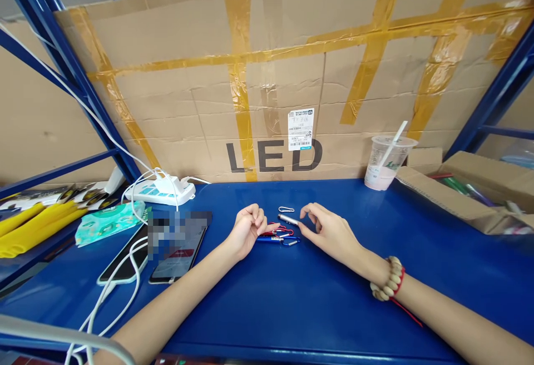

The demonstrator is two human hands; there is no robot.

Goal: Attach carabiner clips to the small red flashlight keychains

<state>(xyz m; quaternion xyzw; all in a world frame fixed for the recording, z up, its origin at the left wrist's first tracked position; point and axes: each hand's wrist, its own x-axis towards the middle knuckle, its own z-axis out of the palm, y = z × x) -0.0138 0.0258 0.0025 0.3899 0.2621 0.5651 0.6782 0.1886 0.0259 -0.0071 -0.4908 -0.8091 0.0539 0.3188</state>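
Note:
My left hand (247,230) rests on the blue shelf top (292,298) with its fingers curled, the fingertips pinching the end of a small red pen-shaped light (280,229). My right hand (327,230) pinches one end of a small silver pen-shaped light (288,220) between thumb and forefinger, with a beaded bracelet on the wrist. A blue pen-shaped light (275,239) lies between the two hands. A small white clip (286,209) lies just behind the silver one.
Two phones (167,253) with white cables lie at the left, behind them a white power strip (162,191) and a tissue pack (110,221). A plastic cup with straw (386,162) stands at the back right beside an open cardboard box (467,192). A taped cardboard sheet forms the back wall.

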